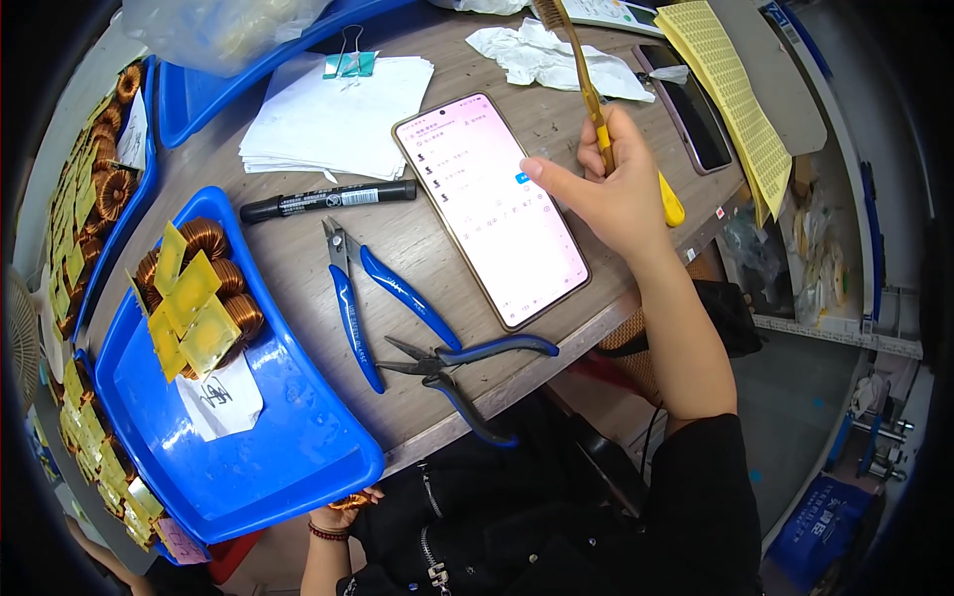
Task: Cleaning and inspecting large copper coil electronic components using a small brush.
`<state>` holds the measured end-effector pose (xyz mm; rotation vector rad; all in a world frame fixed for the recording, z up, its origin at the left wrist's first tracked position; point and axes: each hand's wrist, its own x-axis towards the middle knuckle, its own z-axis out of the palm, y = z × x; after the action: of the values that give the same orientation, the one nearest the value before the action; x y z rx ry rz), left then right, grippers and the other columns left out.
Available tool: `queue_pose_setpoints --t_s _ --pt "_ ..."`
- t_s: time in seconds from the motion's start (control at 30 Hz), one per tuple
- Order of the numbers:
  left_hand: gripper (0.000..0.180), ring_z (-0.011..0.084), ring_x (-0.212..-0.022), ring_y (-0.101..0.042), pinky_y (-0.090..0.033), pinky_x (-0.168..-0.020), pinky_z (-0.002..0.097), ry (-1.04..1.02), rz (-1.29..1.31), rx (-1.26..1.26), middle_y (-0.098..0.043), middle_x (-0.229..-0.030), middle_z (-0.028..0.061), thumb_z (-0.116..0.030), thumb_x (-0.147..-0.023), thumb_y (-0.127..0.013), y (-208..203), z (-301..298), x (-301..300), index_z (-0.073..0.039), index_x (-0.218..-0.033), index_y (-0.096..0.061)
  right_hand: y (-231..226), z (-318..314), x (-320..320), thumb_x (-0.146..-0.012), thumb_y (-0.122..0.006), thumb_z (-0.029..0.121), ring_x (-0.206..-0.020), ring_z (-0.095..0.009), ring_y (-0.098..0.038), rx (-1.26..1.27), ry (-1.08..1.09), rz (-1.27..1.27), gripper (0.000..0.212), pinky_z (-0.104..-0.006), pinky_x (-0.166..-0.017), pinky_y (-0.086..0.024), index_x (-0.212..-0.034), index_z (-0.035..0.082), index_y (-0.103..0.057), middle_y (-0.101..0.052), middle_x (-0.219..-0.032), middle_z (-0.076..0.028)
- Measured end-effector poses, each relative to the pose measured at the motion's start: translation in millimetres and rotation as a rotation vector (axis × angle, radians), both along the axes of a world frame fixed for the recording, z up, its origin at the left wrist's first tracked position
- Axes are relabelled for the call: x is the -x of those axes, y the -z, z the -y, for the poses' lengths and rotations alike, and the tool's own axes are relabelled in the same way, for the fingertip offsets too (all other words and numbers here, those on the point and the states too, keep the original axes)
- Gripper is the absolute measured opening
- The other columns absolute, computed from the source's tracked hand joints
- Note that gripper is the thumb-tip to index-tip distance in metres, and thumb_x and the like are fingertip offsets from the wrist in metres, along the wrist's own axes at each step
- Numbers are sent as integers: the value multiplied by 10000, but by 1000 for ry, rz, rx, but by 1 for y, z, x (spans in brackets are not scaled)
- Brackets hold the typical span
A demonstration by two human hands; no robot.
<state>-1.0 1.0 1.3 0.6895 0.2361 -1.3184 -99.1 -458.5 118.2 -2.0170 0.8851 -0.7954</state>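
My right hand (pixel 621 194) has its fingers curled round a brush (pixel 584 74) with a brown and yellow handle, and its thumb reaches over the lit screen of a phone (pixel 492 209). The phone lies face up on the wooden table. At the lower edge, below the blue tray (pixel 328 462), my left hand (pixel 338 517) closes on a copper-wound coil (pixel 350 501); most of its fingers are hidden. Between tray and phone lie blue-handled cutters (pixel 343 278) and long-nose pliers (pixel 437 368), both spread. A black marker (pixel 328 201) lies above them.
Several coils with yellow pieces (pixel 204 298) sit in the tray beside a white paper slip (pixel 224 397). More coils (pixel 114 194) fill containers at far left. Clipped papers (pixel 333 119), crumpled tissue (pixel 552 60), a dark phone (pixel 686 109) and a yellow sheet (pixel 730 99) lie along the back.
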Motion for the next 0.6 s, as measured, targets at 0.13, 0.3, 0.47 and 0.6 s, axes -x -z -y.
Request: queue_pose_setpoints --t_s 0.13,0.3,0.47,0.6 --pt "824 418 -785 -610 -524 -662 430 4 -14 -11 -609 -897 262 -658 -801 -297 2 -3 0 59 -1178 -447 -1 -1 -1 -640 -804 228 -524 -15 -278 10 13 -23 441 -153 -454 -247 -807 84 -422 -302 -589 73" --pt "840 420 -783 -610 -523 -662 438 -2 -25 -20 -609 -891 262 -672 -798 -286 2 -4 0 59 -1179 -446 -1 0 -1 -640 -804 239 -522 -15 -281 -6 9 -4 444 -154 -454 -250 -800 85 -420 -303 -588 72" --pt "857 422 -781 -609 -523 -663 442 -8 -26 -20 -609 -884 266 -683 -797 -263 4 -5 1 65 -1171 -449 0 1 -1 -639 -804 253 -522 -16 -281 13 4 -7 449 -155 -455 -250 -796 88 -417 -302 -587 72" --pt "863 421 -781 -608 -522 -661 442 -25 -18 9 -609 -873 269 -680 -804 -240 1 1 2 85 -1123 -480 0 1 -1 -638 -803 270 -519 -19 -282 26 6 -13 452 -155 -456 -247 -791 91 -417 -301 -586 71"
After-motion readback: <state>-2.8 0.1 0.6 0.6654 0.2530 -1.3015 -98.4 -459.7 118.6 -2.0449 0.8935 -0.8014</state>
